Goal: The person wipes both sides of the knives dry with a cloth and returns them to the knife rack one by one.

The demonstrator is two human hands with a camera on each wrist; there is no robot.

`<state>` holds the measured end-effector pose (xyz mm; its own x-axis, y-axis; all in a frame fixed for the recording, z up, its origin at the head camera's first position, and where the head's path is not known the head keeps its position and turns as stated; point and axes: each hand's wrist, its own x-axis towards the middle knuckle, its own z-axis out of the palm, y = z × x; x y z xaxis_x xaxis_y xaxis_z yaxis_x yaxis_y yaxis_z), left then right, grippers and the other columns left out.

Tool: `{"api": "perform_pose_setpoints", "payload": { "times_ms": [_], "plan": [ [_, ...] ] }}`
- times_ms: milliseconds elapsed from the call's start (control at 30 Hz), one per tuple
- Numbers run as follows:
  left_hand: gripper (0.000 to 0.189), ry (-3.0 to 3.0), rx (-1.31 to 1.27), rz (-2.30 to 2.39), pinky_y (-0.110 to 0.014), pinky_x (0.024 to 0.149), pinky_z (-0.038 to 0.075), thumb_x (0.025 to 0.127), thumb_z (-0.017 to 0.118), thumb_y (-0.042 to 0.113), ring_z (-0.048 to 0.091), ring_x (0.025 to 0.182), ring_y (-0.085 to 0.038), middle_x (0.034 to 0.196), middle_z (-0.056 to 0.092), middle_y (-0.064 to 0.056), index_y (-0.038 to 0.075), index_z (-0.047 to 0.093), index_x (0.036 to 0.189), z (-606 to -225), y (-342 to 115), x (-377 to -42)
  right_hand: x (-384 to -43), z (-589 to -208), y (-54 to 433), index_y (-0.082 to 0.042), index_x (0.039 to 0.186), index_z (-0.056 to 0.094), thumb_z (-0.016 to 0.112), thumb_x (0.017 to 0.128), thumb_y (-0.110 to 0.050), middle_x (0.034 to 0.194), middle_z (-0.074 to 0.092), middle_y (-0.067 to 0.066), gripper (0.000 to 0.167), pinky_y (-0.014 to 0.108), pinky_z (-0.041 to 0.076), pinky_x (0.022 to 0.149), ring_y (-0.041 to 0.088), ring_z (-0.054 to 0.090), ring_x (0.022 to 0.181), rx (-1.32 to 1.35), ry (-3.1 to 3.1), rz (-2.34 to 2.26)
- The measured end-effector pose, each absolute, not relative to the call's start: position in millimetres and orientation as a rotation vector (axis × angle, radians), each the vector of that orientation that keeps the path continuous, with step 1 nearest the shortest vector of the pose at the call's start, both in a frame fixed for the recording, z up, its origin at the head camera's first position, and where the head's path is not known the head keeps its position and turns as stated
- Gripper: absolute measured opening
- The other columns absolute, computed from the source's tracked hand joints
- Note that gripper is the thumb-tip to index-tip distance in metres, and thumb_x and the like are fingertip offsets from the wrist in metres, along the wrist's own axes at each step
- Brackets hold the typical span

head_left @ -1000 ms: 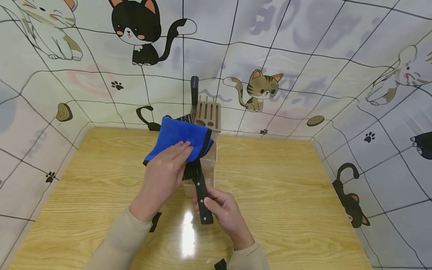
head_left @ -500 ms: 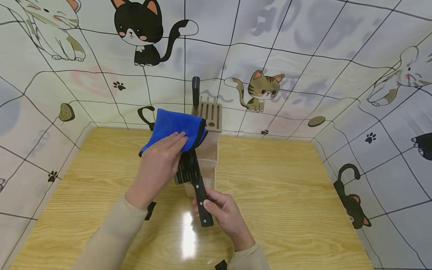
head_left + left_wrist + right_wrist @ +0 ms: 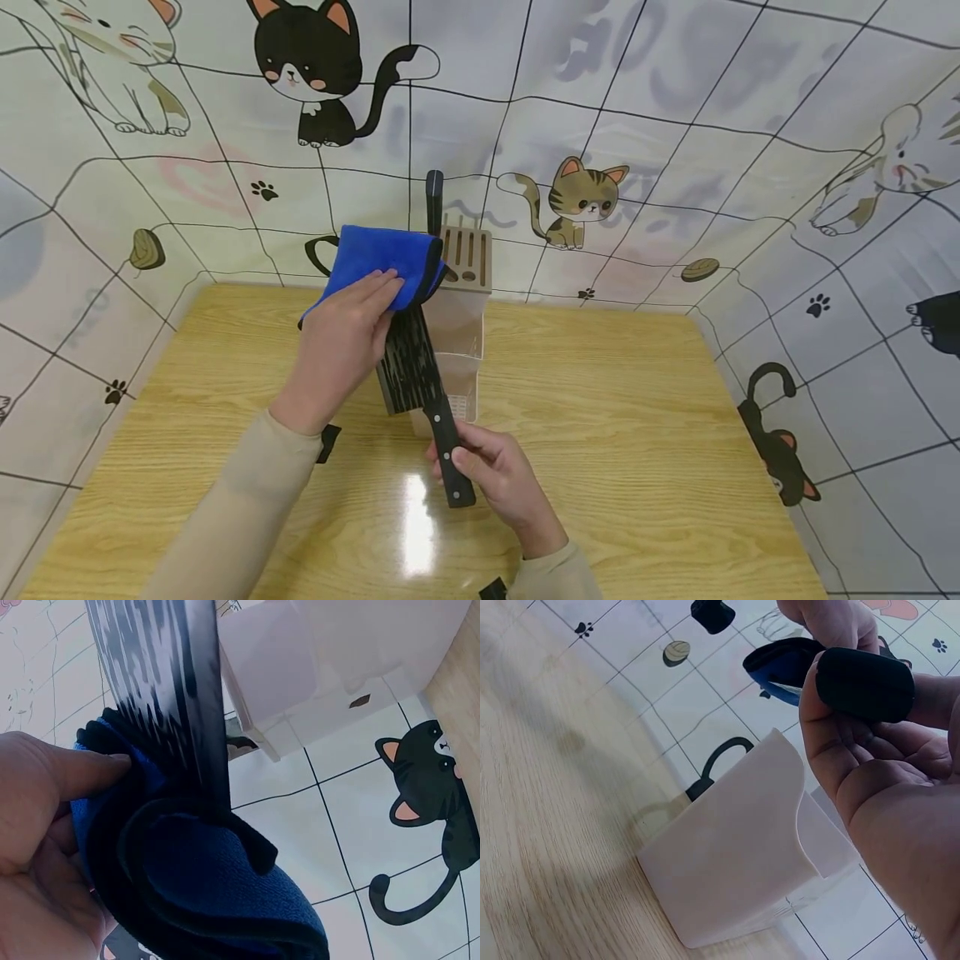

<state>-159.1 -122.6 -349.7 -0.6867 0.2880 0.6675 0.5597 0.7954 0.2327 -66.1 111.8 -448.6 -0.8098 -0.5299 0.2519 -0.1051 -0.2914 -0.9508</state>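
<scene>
A black-bladed cleaver [image 3: 411, 371] hangs in the air at a slant, its blade streaked with pale marks. My right hand [image 3: 498, 475] grips its riveted black handle [image 3: 450, 450], whose butt end [image 3: 866, 684] faces the right wrist camera. Folded over the far end of the blade is a blue cloth [image 3: 382, 250] with black edging. My left hand [image 3: 341, 342] pinches the cloth around the blade; its thumb [image 3: 97, 771] presses one side in the left wrist view. The cloth hides the blade's tip.
Behind the cleaver, a beige knife holder [image 3: 461, 321] with a slotted brown top stands on the wooden table [image 3: 600, 417]. A second black knife handle [image 3: 434, 200] sticks up out of it. A cat-print sheet [image 3: 675, 167] covers the walls behind and at both sides.
My left hand and the blue cloth have slid up and leftward along the blade toward its far end, uncovering more of it. My right hand has barely moved.
</scene>
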Motion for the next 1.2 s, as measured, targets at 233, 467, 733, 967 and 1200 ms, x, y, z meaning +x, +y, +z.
{"api": "perform_pose_setpoints", "payload": {
  "times_ms": [233, 467, 733, 967, 1200],
  "plan": [
    [0.035, -2.363, -0.551, -0.601, -0.052, 0.098, 0.057, 0.091, 0.070, -0.005, 0.067, 0.122, -0.036, 0.131, 0.069, -0.019, -0.004, 0.071, 0.126, -349, -127, -162, -64, -450, 113, 0.020, 0.141, 0.048, 0.046, 0.106, 0.001, 0.107, 0.052, 0.053, 0.039, 0.027, 0.061, 0.084, 0.010, 0.072, 0.096, -0.806, 1.639, -2.201],
    [0.036, -2.378, -0.497, -0.678, -0.054, 0.095, 0.058, 0.093, 0.070, -0.004, 0.068, 0.120, -0.037, 0.132, 0.069, -0.020, -0.005, 0.069, 0.128, -353, -128, -160, -62, -451, 110, 0.021, 0.142, 0.045, 0.045, 0.106, 0.002, 0.106, 0.047, 0.057, 0.041, 0.025, 0.061, 0.084, 0.008, 0.071, 0.096, -0.786, 1.582, -2.237],
    [0.039, -2.357, -0.530, -0.679, -0.052, 0.094, 0.059, 0.089, 0.075, -0.002, 0.069, 0.117, -0.039, 0.129, 0.069, -0.022, -0.007, 0.069, 0.128, -363, -118, -148, -60, -451, 108, 0.023, 0.140, 0.045, 0.045, 0.106, 0.001, 0.108, 0.063, 0.036, 0.040, 0.026, 0.061, 0.083, 0.010, 0.070, 0.094, -0.729, 1.546, -2.279],
    [0.038, -2.352, -0.546, -0.684, -0.051, 0.099, 0.057, 0.090, 0.074, -0.004, 0.069, 0.117, -0.039, 0.128, 0.069, -0.024, -0.008, 0.069, 0.127, -364, -112, -142, -59, -449, 109, 0.023, 0.140, 0.044, 0.043, 0.106, 0.003, 0.110, 0.067, 0.026, 0.040, 0.026, 0.061, 0.084, 0.012, 0.070, 0.095, -0.738, 1.509, -2.304],
    [0.039, -2.361, -0.455, -0.714, -0.053, 0.097, 0.057, 0.091, 0.071, -0.005, 0.067, 0.121, -0.039, 0.132, 0.067, -0.023, -0.008, 0.067, 0.129, -361, -118, -145, -60, -449, 110, 0.022, 0.142, 0.045, 0.044, 0.106, 0.002, 0.104, 0.045, 0.057, 0.041, 0.026, 0.061, 0.084, 0.011, 0.071, 0.094, -0.777, 1.535, -2.266]
  ]
}}
